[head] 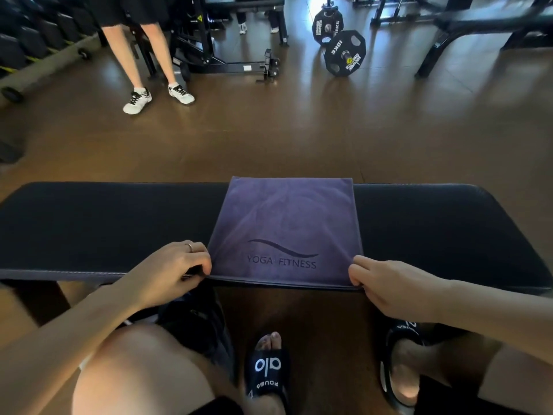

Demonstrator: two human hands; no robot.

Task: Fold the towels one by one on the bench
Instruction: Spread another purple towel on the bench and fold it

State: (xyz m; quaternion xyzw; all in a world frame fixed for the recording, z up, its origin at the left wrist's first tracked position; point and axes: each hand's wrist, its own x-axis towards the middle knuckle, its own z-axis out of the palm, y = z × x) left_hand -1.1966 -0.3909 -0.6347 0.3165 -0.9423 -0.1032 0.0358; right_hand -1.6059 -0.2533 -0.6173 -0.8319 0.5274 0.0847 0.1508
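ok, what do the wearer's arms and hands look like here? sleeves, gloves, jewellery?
Both forearms are bare to the frame edge: no sleeves, gloves, watch or wristband in view. The left hand wears a thin plain ring on one finger. The right hand shows no ring or other jewellery. No markings or tattoos visible on either arm.

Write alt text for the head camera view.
A person's left hand and right hand pinch the two near corners of a purple towel printed "YOGA FITNESS", lying flat across a black padded bench. Beyond it, another person's legs and a weight plate stand on the gym floor.
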